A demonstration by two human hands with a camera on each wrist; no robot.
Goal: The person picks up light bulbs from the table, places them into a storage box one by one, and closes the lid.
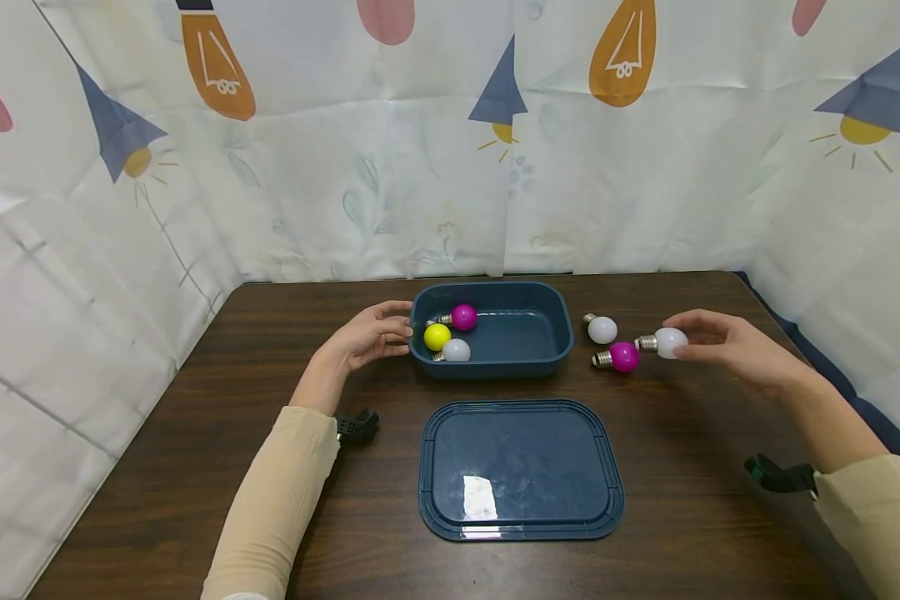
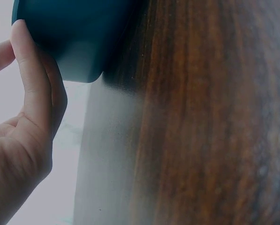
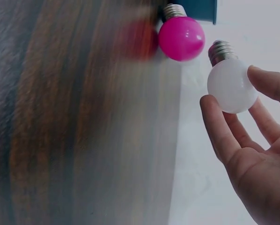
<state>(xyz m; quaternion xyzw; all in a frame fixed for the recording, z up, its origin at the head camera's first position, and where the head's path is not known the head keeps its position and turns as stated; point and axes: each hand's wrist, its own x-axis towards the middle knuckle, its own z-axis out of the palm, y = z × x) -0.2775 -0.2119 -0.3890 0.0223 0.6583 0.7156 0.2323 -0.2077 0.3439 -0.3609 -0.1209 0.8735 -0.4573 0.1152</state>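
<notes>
My right hand (image 1: 727, 346) pinches a white light bulb (image 1: 671, 342) by its round globe, the metal screw base pointing left. In the right wrist view this bulb (image 3: 232, 86) sits between thumb and fingertips. Just left of it on the table lie a magenta bulb (image 1: 625, 357) and another white bulb (image 1: 602, 330). My left hand (image 1: 371, 336) rests its fingertips against the left wall of a dark blue bin (image 1: 525, 371), fingers loosely bent. Inside the bin's left part are a magenta bulb (image 1: 463, 317), a yellow bulb (image 1: 437, 337) and a white bulb (image 1: 457, 350).
A dark blue lid (image 1: 525, 467) lies flat on the brown wooden table (image 1: 375, 533), in front of the bin. White printed curtains (image 1: 435, 192) hang behind and along both sides of the table. Each wrist wears a black strap (image 1: 357, 426).
</notes>
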